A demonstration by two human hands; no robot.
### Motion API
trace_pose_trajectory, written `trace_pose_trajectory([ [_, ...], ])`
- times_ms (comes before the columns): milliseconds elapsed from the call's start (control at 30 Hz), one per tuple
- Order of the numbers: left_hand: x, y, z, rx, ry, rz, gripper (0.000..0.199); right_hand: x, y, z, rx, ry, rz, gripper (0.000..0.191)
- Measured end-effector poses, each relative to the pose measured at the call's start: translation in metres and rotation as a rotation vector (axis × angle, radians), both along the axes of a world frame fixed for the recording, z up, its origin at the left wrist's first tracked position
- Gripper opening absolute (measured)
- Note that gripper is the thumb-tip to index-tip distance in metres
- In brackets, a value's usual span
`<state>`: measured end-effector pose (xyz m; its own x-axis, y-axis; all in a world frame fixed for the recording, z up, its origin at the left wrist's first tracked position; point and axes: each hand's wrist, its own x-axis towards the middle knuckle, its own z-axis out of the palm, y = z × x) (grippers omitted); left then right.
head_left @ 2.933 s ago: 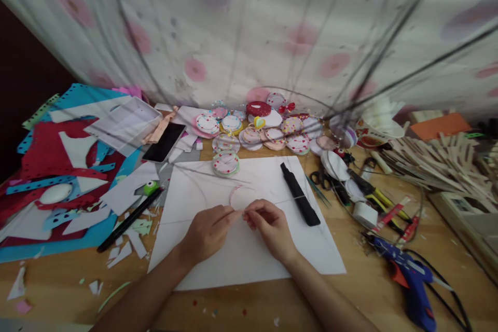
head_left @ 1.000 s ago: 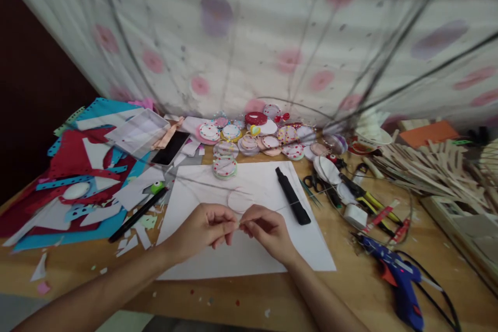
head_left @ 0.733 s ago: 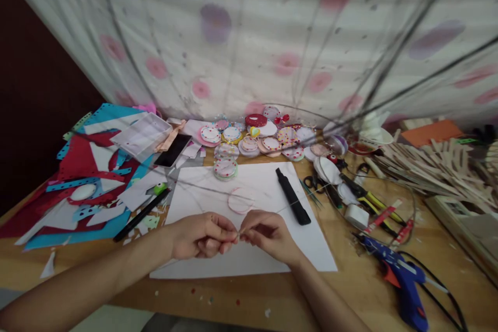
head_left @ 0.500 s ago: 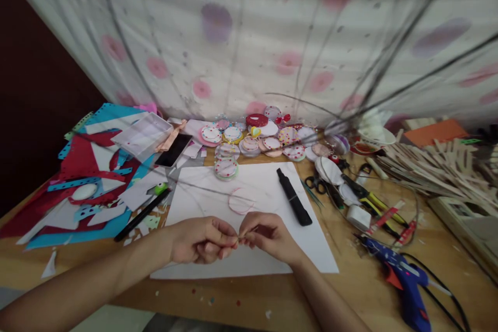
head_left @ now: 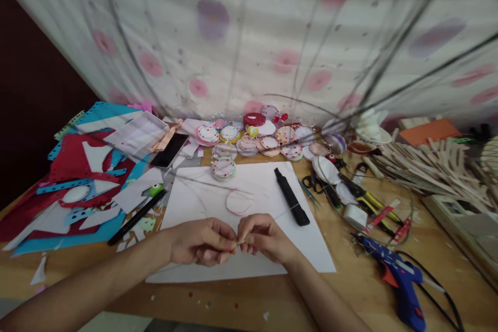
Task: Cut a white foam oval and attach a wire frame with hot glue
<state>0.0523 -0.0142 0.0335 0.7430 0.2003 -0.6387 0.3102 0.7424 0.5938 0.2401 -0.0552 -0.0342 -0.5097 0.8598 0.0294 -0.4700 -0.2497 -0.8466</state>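
Note:
My left hand (head_left: 206, 243) and my right hand (head_left: 264, 238) meet fingertip to fingertip above the front part of a white paper sheet (head_left: 198, 187). Both are pinched closed on something thin and small that I cannot make out. Just beyond them a thin pink ring outline (head_left: 239, 202) lies on the sheet. A round dotted disc stack (head_left: 223, 168) sits at the sheet's back edge, and a black pen-like tool (head_left: 291, 197) lies on its right side.
Coloured paper scraps (head_left: 73, 155), a phone (head_left: 170, 150) and a black pen (head_left: 136, 217) lie left. Decorated discs (head_left: 268, 142) line the back. Right are scissors (head_left: 312, 182), yellow-handled pliers (head_left: 369, 202), a blue glue gun (head_left: 400, 275) and wooden sticks (head_left: 439, 166).
The view has shifted slightly, so the table items appear a little further left. My fingertips remain together, with the right fingers slightly more bent down.

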Motion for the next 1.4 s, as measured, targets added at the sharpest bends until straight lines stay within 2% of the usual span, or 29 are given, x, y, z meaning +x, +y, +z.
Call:
trace_pose_trajectory([
  [100, -0.002, 0.001, 0.008, 0.399, 0.125, 0.006, 0.022, -0.003, 0.003, -0.003, -0.029, -0.075, -0.105, 0.011],
  [233, -0.003, -0.005, 0.011, 1.263, 0.336, -0.017, 0.017, -0.009, 0.006, -0.005, -0.117, -0.115, -0.276, 0.012],
  [300, -0.003, -0.009, 0.006, 1.683, 0.394, -0.111, 0.02, -0.012, 0.006, -0.004, -0.165, -0.098, -0.31, 0.012],
  [367, -0.003, -0.011, 0.0, 2.009, 0.422, -0.241, 0.021, -0.015, 0.005, -0.003, -0.206, -0.074, -0.317, 0.012],
  [433, -0.002, -0.01, -0.004, 2.251, 0.416, -0.322, 0.022, -0.017, 0.004, -0.003, -0.233, -0.052, -0.314, 0.013],
  [533, -0.001, -0.007, -0.006, 2.434, 0.37, -0.328, 0.022, -0.019, 0.003, -0.004, -0.234, -0.029, -0.324, 0.015],
  [667, 0.0, -0.006, -0.004, 2.506, 0.313, -0.284, 0.022, -0.019, 0.002, -0.005, -0.183, -0.035, -0.362, 0.014],
  [867, -0.001, -0.009, -0.008, 2.438, 0.323, -0.217, 0.026, -0.019, 0.0, -0.004, -0.054, -0.109, -0.425, 0.011],
  [1033, -0.001, -0.012, -0.012, 2.368, 0.319, -0.128, 0.027, -0.018, 0.0, -0.008, -0.009, -0.152, -0.444, 0.011],
  [1133, -0.002, -0.014, -0.012, 2.18, 0.294, -0.082, 0.025, -0.016, 0.0, -0.007, 0.041, -0.17, -0.441, 0.011],
  [1233, -0.001, -0.016, -0.008, 1.825, 0.325, -0.047, 0.021, -0.013, 0.001, -0.001, 0.153, -0.225, -0.462, 0.007],
  [1300, -0.002, -0.016, -0.006, 1.65, 0.357, -0.046, 0.02, -0.011, 0.002, 0.003, 0.21, -0.26, -0.47, 0.006],
  [1400, -0.002, -0.016, -0.004, 1.585, 0.365, -0.054, 0.02, -0.01, 0.003, 0.004, 0.2, -0.263, -0.432, 0.007],
])
